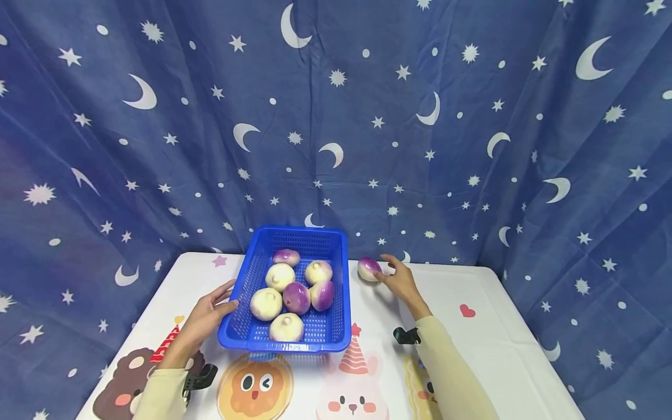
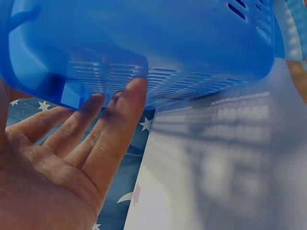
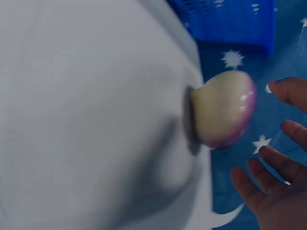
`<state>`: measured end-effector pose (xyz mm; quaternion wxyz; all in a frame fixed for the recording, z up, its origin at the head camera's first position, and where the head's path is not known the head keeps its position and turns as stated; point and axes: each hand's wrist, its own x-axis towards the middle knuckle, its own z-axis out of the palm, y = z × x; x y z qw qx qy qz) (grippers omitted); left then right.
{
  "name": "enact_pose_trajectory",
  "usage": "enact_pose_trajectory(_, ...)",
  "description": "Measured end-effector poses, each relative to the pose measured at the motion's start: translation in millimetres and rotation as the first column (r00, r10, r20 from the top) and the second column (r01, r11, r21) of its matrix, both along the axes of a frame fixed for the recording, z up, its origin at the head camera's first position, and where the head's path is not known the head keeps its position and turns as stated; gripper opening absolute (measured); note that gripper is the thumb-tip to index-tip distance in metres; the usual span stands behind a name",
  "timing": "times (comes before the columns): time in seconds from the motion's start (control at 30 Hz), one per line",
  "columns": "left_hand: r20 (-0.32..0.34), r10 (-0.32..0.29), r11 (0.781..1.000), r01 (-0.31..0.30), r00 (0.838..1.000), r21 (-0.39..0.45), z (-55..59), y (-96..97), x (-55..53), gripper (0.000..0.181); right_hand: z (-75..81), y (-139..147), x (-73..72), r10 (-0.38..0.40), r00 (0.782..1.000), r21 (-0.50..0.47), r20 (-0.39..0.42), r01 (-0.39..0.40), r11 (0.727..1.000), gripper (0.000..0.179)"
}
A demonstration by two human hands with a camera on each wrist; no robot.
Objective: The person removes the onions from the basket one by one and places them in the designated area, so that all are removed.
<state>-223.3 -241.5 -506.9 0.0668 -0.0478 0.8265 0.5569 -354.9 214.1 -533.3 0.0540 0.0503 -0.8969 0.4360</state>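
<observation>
A blue plastic basket (image 1: 325, 346) with perforated walls holds several purple-and-white turnips (image 1: 296, 298). My left hand (image 1: 206, 319) is at the basket's left side, its thumb over the rim. In the left wrist view its long fingers (image 2: 115, 129) reach under the rim against the outer wall. One more turnip (image 1: 370, 269) sits on the table just right of the basket. My right hand (image 1: 402, 282) is beside that turnip, fingers spread around its right side. In the right wrist view a gap shows between the fingertips (image 3: 278, 87) and the turnip.
The white table (image 1: 478, 338) bears printed cartoon animals along the front. Behind it hangs a dark blue curtain (image 1: 367, 146) with moons and stars, close to the table's back edge. A black wrist mount (image 1: 406, 335) sits on the right wrist, another (image 1: 200, 378) on the left.
</observation>
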Motion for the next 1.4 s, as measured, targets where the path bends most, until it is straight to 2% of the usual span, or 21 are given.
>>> enact_pose_trajectory(0.27,0.002,0.002,1.000,-0.002,1.000,-0.004,0.4,-1.2,-1.0,0.064,29.7,-2.4,16.9,0.073,0.990,-0.038,-0.119,-0.078,0.996,0.056)
enact_pose_trajectory(0.57,0.006,0.003,1.000,-0.003,1.000,-0.007,1.3,-0.1,-0.3,0.064,57.1,-5.3,40.1,0.112,0.973,-0.055,-0.202,-0.125,0.991,0.053)
enact_pose_trajectory(1.0,-0.050,0.017,1.000,-0.017,0.999,-0.004,2.7,1.6,2.6,0.061,91.9,-24.9,73.1,0.170,0.945,-0.118,-0.280,-0.210,0.971,0.054)
enact_pose_trajectory(1.23,-0.086,0.028,1.000,-0.029,0.996,-0.006,2.3,2.5,1.7,0.058,122.9,-36.7,100.8,0.180,0.930,-0.119,-0.320,-0.228,0.966,0.049)
enact_pose_trajectory(1.4,-0.112,0.032,0.999,-0.036,0.993,-0.031,2.5,1.0,2.1,0.056,126.1,-38.9,105.4,0.179,0.930,-0.124,-0.322,-0.229,0.965,0.049)
